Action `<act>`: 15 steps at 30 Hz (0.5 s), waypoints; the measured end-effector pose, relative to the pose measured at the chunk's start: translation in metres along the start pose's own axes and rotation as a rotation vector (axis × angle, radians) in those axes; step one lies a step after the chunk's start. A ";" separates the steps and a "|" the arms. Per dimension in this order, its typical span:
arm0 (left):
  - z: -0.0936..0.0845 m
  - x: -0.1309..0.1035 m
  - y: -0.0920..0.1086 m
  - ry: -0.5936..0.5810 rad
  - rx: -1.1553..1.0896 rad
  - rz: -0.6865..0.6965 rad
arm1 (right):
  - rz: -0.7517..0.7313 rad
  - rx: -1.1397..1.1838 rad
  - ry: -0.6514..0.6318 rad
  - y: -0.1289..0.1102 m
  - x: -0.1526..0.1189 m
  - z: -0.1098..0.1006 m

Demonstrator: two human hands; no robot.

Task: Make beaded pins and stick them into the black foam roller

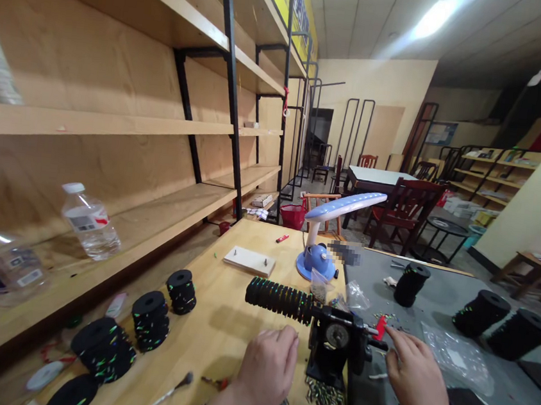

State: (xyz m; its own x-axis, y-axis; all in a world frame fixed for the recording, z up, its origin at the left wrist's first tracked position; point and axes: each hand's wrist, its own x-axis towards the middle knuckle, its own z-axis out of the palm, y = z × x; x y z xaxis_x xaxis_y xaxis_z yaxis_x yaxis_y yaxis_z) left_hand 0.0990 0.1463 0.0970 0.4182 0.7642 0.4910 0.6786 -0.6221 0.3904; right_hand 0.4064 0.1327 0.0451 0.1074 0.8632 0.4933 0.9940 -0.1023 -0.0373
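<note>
My left hand (266, 369) is closed, fingertips pinched together just below a long row of black wound cord (279, 299) with coloured flecks. Whatever lies in the pinch is hidden. The cord sits on the shaft of a small black winding machine (335, 338) with a round dial. My right hand (419, 376) is at the machine's right side, fingers stretched loosely towards a red tab (380, 327) and a short black handle (378, 344). Its fingertips are close to both; contact is unclear. Small metal pieces (327, 398) lie in a pile beneath the machine.
Black spools (150, 321) stand on the left, with more spools (411, 285) on the right. A blue lamp (315, 259) and a white board with two pegs (249, 261) are behind. A screwdriver-like tool (173, 391) lies in front; shelves with bottles (90, 222) line the left.
</note>
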 end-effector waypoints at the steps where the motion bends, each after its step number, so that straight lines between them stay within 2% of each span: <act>1: 0.001 -0.001 0.000 0.009 -0.019 -0.005 | -0.003 -0.025 -0.056 0.001 0.000 0.004; 4: 0.006 -0.001 -0.001 0.012 -0.146 -0.046 | -0.035 -0.057 -0.227 0.006 0.001 0.018; 6: 0.010 0.001 -0.003 -0.016 -0.335 -0.129 | -0.053 -0.064 -0.288 0.007 -0.001 0.022; 12: 0.022 0.015 -0.003 -0.090 -1.170 -0.574 | -0.058 -0.052 -0.315 0.002 -0.009 0.018; 15: 0.025 0.019 0.002 -0.110 -1.373 -0.674 | -0.044 -0.040 -0.335 0.001 -0.011 0.017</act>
State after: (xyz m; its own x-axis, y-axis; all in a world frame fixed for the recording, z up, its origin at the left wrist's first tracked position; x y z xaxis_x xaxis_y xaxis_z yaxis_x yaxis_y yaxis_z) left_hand 0.1233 0.1635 0.0881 0.3540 0.9298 -0.1013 -0.2842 0.2101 0.9355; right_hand 0.4062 0.1312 0.0251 0.0711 0.9810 0.1807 0.9971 -0.0751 0.0151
